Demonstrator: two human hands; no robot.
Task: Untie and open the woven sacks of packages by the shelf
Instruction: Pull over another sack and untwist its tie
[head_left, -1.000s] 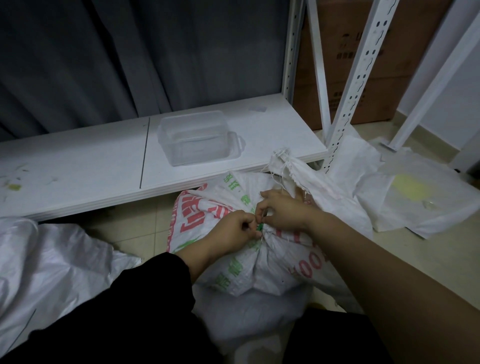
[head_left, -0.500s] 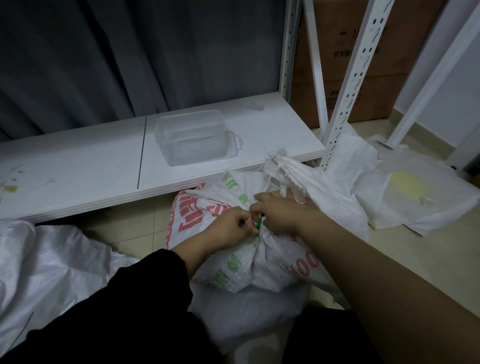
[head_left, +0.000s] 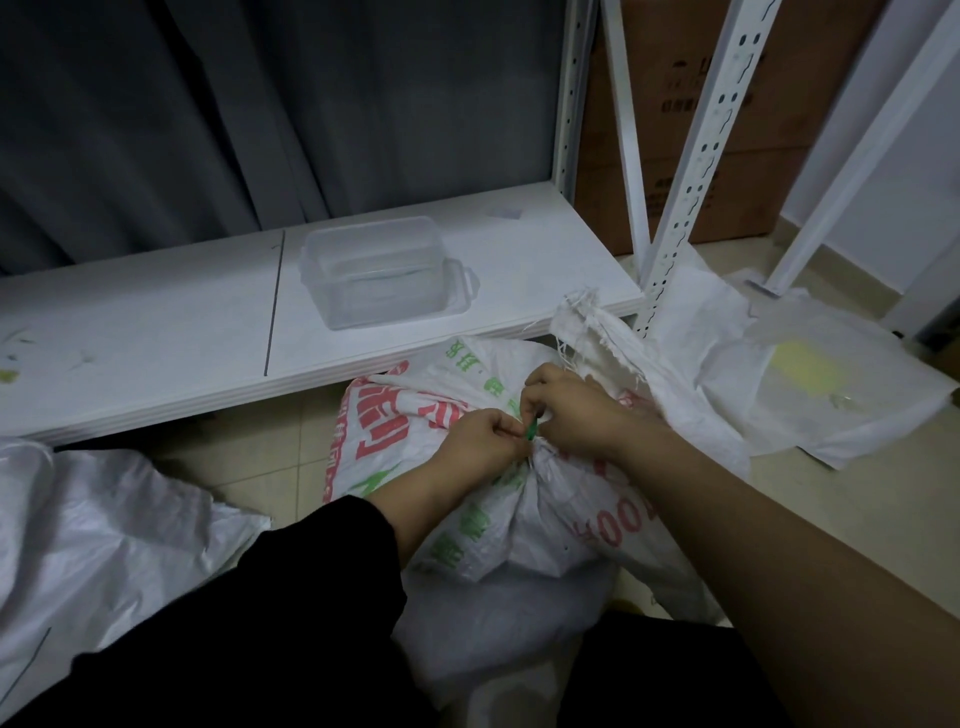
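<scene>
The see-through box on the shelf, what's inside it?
The clear plastic box on the white shelf looks empty; you can see its bottom through the walls. Something tiny or see-through inside would not show.

The left hand (head_left: 480, 447) and right hand (head_left: 574, 410) are working closer together at the green tie (head_left: 531, 431), pinching it at the gathered neck of the printed woven sack (head_left: 395, 426), whose neck is bunching tighter beneath their fingers.
</scene>
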